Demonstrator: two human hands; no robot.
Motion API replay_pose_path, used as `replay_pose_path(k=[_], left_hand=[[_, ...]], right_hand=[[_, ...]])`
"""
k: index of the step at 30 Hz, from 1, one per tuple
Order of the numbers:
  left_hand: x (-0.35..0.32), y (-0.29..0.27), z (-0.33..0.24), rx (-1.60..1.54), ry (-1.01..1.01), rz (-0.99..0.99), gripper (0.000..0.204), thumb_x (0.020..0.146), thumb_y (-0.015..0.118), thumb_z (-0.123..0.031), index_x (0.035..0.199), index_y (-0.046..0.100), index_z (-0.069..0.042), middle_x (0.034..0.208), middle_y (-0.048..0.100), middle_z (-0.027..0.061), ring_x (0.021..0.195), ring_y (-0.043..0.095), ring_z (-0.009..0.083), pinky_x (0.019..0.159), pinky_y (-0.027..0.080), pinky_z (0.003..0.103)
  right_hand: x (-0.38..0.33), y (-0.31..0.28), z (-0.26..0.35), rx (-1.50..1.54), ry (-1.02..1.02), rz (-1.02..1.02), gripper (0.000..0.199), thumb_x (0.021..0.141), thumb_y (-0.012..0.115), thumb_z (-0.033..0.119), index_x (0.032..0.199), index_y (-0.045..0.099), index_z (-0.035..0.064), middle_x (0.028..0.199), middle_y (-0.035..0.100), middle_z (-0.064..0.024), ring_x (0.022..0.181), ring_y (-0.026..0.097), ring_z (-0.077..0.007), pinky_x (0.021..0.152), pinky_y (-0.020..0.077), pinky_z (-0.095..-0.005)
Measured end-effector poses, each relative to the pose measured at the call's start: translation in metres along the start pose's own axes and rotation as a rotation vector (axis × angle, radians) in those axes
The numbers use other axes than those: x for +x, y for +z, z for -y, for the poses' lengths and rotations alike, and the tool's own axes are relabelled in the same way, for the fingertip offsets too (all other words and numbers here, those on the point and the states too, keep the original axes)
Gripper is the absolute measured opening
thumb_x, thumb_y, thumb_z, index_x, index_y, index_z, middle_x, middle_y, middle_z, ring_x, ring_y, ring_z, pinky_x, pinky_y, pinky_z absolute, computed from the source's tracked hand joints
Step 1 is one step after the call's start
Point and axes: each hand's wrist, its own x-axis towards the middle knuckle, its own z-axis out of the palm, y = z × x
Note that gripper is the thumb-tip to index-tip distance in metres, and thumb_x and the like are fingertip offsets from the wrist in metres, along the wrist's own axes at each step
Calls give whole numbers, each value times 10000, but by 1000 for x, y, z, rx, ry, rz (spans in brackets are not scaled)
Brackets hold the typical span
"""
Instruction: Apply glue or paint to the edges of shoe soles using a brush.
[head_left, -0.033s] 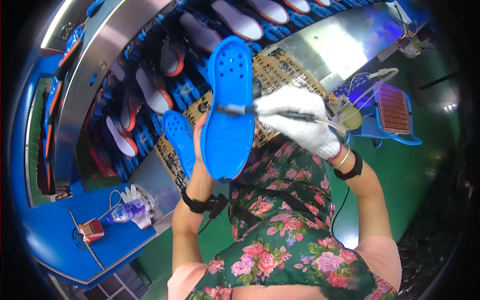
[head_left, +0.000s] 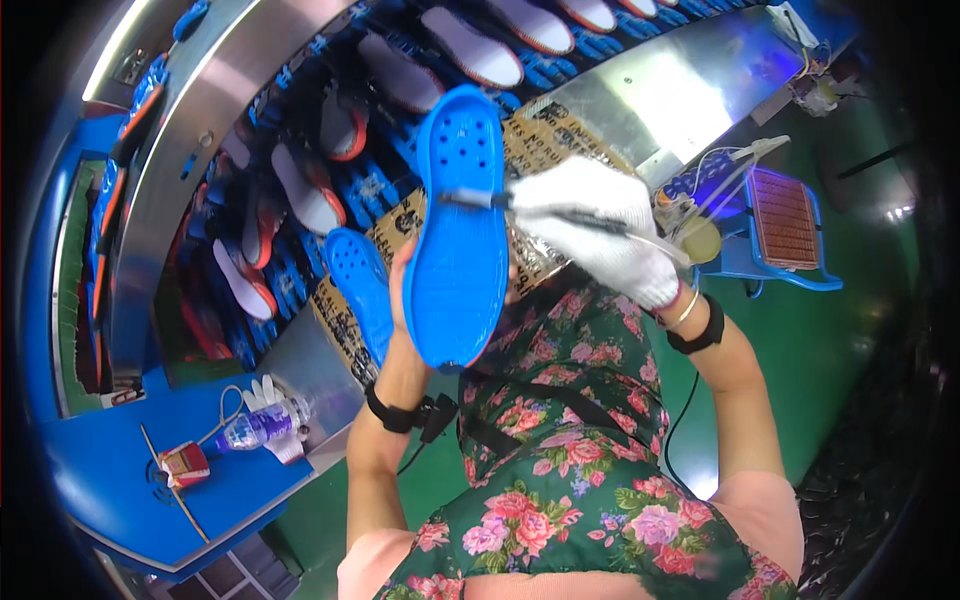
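Note:
Upright in front of me is a blue shoe sole, its hollow inside facing up, with several small holes near the far end. My left hand grips its left edge, most of the fingers hidden behind it. On my right hand is a white knit glove, closed around a thin dark brush. The brush tip lies across the sole's inside, below the holes, and a pale tube trails from the handle's other end. A second blue sole rests on the brown taped cardboard to the left.
A rack at the far side carries several white-topped soles. At left, a blue table bears a bottle, a white glove and a red container. A blue-framed chair and yellowish cup are at right.
The sole in my left hand has come slightly down, toward me. My right hand and the brush have shifted a little up, so the tip lies nearer the holes.

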Motion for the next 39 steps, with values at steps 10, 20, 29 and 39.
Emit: replay_pose_path(k=[10,20,29,39], left_hand=[[1,-22,-5,-127,61,-144,876,933,483,-608,1553,336,-7,1464,484,328,1235,564,537,987,486,679],[-51,45,-10,353,329,201,1248,757,752,-713,1605,156,-17,1552,346,259,1312,489,512,982,527,662],[-31,202,-126,382,487,635,1154,847,629,-743,1594,146,-8,1538,294,322,1316,428,543,944,552,622],[10,211,-191,64,825,217,983,957,617,-460,1593,59,40,1618,144,346,1480,279,489,1203,330,548]], right_hand=[[-41,24,22,-171,-274,198,199,810,781,68,1004,756,106,967,741,-93,815,693,-272,706,562,-402],[-48,-17,32,925,572,-215,180,756,703,-45,932,738,-60,922,726,-156,668,633,-170,612,499,-269],[-47,-16,8,941,637,-305,169,807,702,-67,971,740,-54,966,744,-158,689,638,-147,661,514,-250],[-77,22,-11,824,838,-146,141,835,749,-36,976,763,-35,873,747,-70,736,675,-124,681,527,-241]])
